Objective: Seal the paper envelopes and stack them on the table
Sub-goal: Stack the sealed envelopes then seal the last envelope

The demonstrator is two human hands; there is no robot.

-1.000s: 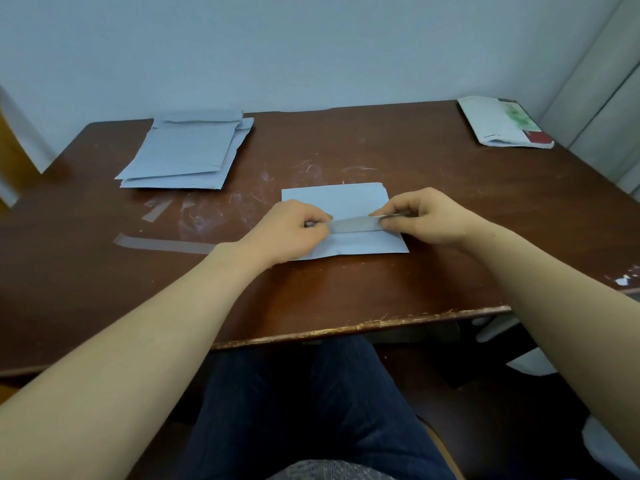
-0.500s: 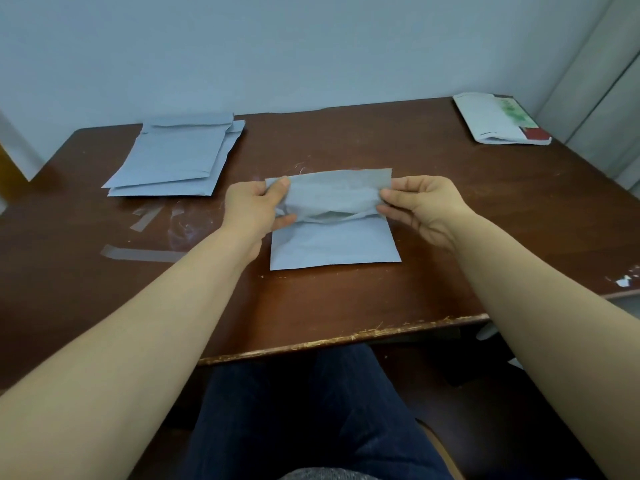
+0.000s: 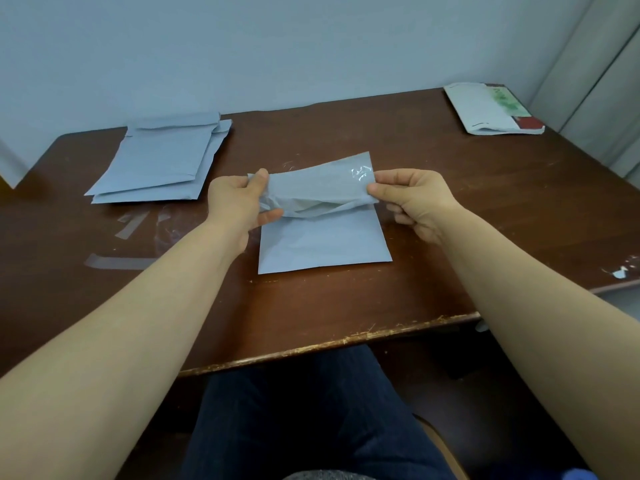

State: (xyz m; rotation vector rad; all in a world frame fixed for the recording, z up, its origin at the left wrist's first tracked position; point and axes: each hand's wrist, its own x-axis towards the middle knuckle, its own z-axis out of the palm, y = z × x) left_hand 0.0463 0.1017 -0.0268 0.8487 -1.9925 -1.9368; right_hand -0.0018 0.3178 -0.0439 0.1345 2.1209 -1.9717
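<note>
By the fingers [image 3: 260, 178] of the left hand [image 3: 239, 202] and the right hand [image 3: 415, 199] the flap [image 3: 318, 187] is pinched at both ends, probably to be held taut for folding. The thin grey paper envelope [image 3: 322, 244] is laid flat on the scratched worktop [image 3: 467, 209]; a glossy strip [image 3: 362, 173] is seen on the flap.

Dark brown wooden counter [image 3: 346, 306], surface scuffed, tape marks [image 3: 117, 261] toward its left side and its front edge [image 3: 346, 342] chipped, stands against a plain pale blue-grey wall [image 3: 277, 46], with a pale curtain [image 3: 595, 81] beyond its far right corner.
</note>
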